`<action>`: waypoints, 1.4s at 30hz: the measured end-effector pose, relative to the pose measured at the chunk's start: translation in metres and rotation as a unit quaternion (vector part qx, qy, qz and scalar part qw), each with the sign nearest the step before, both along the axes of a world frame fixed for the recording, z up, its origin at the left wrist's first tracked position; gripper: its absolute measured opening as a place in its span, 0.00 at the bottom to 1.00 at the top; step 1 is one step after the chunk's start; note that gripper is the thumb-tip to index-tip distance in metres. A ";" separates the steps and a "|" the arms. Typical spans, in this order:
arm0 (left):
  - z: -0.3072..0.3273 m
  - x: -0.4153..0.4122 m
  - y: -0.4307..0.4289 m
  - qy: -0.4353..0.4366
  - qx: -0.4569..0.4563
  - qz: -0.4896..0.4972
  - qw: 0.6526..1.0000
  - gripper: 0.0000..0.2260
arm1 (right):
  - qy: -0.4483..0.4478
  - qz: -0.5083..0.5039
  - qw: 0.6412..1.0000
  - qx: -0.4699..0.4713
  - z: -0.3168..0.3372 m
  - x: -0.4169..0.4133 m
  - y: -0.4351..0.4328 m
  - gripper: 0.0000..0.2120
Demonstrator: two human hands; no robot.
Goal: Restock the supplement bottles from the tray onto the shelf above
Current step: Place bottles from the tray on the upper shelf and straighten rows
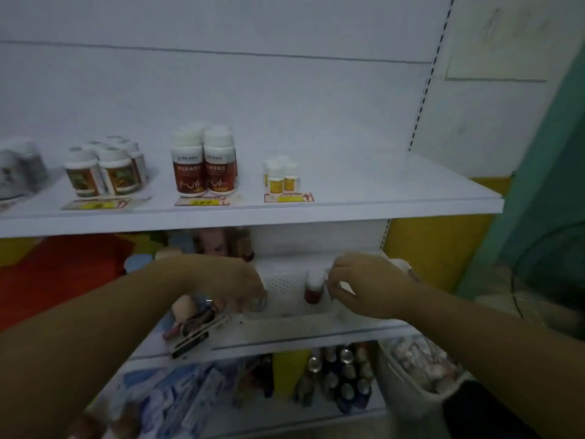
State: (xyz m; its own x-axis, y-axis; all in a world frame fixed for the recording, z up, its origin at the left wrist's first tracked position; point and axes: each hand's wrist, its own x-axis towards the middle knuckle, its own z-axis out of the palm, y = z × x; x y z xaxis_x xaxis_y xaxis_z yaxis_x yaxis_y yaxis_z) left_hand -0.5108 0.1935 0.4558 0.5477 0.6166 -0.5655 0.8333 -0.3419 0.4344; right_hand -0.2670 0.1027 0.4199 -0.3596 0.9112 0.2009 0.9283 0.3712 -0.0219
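Note:
A white perforated tray [285, 282] sits on the lower shelf. A red-brown bottle with a white cap [314, 289] stands inside it. My left hand [235, 282] reaches into the tray's left end, fingers curled down round a small pale bottle [259, 304]. My right hand [364, 285] is at the tray's right end, right beside the red-brown bottle, fingers curled round something small and white [346, 288] that blur keeps unclear. On the upper shelf [395, 198] stand green-labelled jars [104, 172], tall red-brown bottles [204, 166] and small yellow-labelled bottles [280, 179].
Price tags lie along the upper shelf's front edge, and its right half is bare. Pens and cosmetic tubes [193, 324] lie left of the tray. Cans and packets fill the bottom shelf [335, 378]. A white bin of small items [421, 369] stands at the lower right.

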 end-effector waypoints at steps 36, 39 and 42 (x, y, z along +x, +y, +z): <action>-0.294 0.110 0.136 -0.070 -0.038 0.118 0.990 0.16 | 0.057 -0.259 0.883 -0.388 -0.248 0.014 0.198 0.14; -0.277 0.100 0.141 -0.144 -0.026 0.181 0.973 0.11 | 0.259 -0.285 0.864 -0.324 -0.238 0.016 0.194 0.17; -0.243 0.087 0.134 -0.252 -0.018 0.257 0.933 0.07 | 0.415 -0.289 0.817 -0.276 -0.207 0.018 0.183 0.14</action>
State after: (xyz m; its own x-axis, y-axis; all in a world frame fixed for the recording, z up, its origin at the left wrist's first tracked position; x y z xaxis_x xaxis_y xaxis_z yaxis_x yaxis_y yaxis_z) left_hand -0.4235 0.3277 0.2131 0.3870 0.8565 -0.3414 0.5706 0.0684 0.8184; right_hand -0.2490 0.2860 0.2129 0.2154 0.9146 -0.3421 0.5247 -0.4039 -0.7494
